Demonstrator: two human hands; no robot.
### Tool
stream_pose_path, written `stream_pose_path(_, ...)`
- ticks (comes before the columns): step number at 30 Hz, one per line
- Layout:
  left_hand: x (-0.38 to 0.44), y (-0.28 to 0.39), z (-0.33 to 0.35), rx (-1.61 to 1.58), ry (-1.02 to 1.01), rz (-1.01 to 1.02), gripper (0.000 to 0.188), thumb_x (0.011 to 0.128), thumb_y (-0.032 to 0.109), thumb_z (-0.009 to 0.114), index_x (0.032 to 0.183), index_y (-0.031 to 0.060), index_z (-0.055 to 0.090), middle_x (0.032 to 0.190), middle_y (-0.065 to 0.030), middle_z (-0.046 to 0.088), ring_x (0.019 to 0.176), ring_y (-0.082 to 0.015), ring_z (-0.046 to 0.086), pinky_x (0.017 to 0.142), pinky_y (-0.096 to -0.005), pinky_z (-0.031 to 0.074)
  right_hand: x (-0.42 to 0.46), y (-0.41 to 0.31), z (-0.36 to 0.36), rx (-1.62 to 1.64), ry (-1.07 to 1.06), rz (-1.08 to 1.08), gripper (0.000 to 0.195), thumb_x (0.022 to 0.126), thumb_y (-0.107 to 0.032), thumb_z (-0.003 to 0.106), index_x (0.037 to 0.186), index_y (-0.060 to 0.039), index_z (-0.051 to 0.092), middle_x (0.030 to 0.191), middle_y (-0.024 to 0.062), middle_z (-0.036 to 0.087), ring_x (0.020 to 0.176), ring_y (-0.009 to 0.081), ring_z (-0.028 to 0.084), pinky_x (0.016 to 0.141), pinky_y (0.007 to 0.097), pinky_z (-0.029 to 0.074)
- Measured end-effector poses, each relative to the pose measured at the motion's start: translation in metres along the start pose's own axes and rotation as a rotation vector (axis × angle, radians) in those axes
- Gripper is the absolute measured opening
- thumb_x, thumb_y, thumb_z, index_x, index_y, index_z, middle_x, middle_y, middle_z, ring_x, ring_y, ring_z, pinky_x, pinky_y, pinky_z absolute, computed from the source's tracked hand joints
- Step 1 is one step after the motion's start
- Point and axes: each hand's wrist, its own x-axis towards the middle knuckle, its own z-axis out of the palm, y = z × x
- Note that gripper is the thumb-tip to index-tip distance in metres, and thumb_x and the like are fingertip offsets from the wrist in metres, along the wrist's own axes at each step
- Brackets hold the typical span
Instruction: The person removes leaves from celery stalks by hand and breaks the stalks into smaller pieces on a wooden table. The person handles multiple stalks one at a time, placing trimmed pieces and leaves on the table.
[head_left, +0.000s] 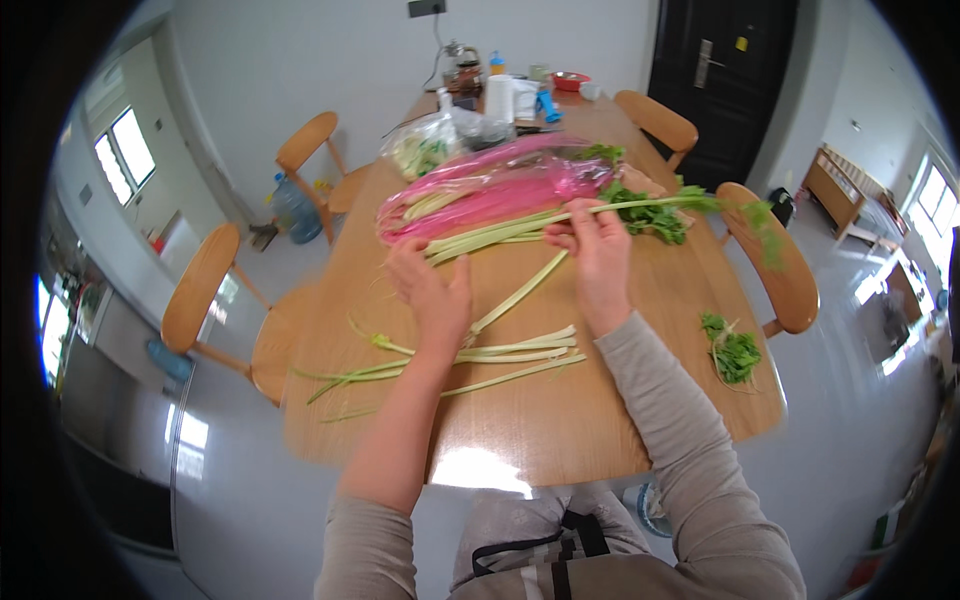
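My right hand (598, 259) pinches a long celery stalk (637, 204) between thumb and fingers, its leafy end reaching right past the table edge. Below and left of those fingers lie more pale celery stalks (487, 238), side by side. At their cut ends is my left hand (431, 296), thumb and fingers spread around them without a visible grip. One single stalk (523, 294) slants between my hands. Trimmed thin stalks (517, 350) lie nearer me, partly behind my left forearm. Celery leaves (652, 220) bunch up beyond my right hand.
A pink plastic bag (487, 187) holding celery lies across the wooden table (540, 427). Behind it are a clear bag of vegetables (425, 144), a paper roll (499, 99) and a red bowl (570, 80). Loose leaves (733, 352) lie near the right edge. Wooden chairs (199, 281) flank the table.
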Motion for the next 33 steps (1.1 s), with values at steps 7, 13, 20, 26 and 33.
stream_pose_path(7, -0.012, 0.013, -0.002, -0.684, -0.354, -0.175, 0.027, 0.089, 0.019, 0.060, 0.107, 0.0008, 0.051, 0.100, -0.0083, 0.055, 0.096, -0.0191, 0.053, 0.084, -0.0312, 0.042, -0.013, 0.001, 0.010, 0.185, -0.018, 0.152, 0.020, 0.094, -0.020, 0.055, 0.099, -0.0007, 0.055, 0.087, 0.0064, 0.060, 0.076, 0.0147, 0.062, 0.067, 0.0268, 0.055)
stream_pose_path(13, -0.019, 0.034, 0.003, -1.294, -0.578, -0.453, 0.039, 0.095, 0.032, 0.052, 0.124, 0.0058, 0.051, 0.113, -0.0051, 0.058, 0.099, -0.0116, 0.054, 0.079, -0.0255, 0.043, -0.041, 0.001, 0.031, 0.090, -0.136, 0.271, 0.019, 0.092, -0.020, 0.058, 0.096, -0.0017, 0.061, 0.084, 0.0042, 0.063, 0.076, 0.0108, 0.061, 0.062, 0.0235, 0.050)
stream_pose_path(20, -0.012, 0.020, -0.002, -1.470, -0.497, -0.642, 0.042, 0.096, 0.036, 0.048, 0.112, -0.0015, 0.057, 0.101, -0.0094, 0.063, 0.087, -0.0133, 0.060, 0.076, -0.0239, 0.048, -0.051, 0.002, 0.017, -0.267, -0.225, 0.361, 0.024, 0.091, -0.022, 0.059, 0.100, 0.0006, 0.061, 0.090, 0.0058, 0.063, 0.077, 0.0112, 0.058, 0.072, 0.0272, 0.050)
stream_pose_path(26, -0.009, 0.018, 0.002, -1.543, -0.351, -0.716, 0.037, 0.093, 0.034, 0.052, 0.100, -0.0021, 0.058, 0.099, -0.0144, 0.064, 0.087, -0.0187, 0.064, 0.078, -0.0265, 0.054, -0.050, -0.004, -0.038, 0.174, 0.009, 0.223, 0.033, 0.092, -0.023, 0.058, 0.116, -0.0057, 0.044, 0.108, 0.0081, 0.057, 0.082, 0.0176, 0.059, 0.079, 0.0306, 0.049)
stream_pose_path(33, -0.008, 0.018, 0.001, -1.570, -0.375, -0.700, 0.036, 0.093, 0.033, 0.053, 0.099, -0.0023, 0.058, 0.098, -0.0153, 0.064, 0.088, -0.0202, 0.065, 0.079, -0.0271, 0.055, -0.040, -0.026, -0.051, 0.374, -0.007, 0.328, 0.033, 0.091, -0.029, 0.058, 0.114, -0.0053, 0.051, 0.103, 0.0080, 0.061, 0.083, 0.0179, 0.059, 0.076, 0.0332, 0.050)
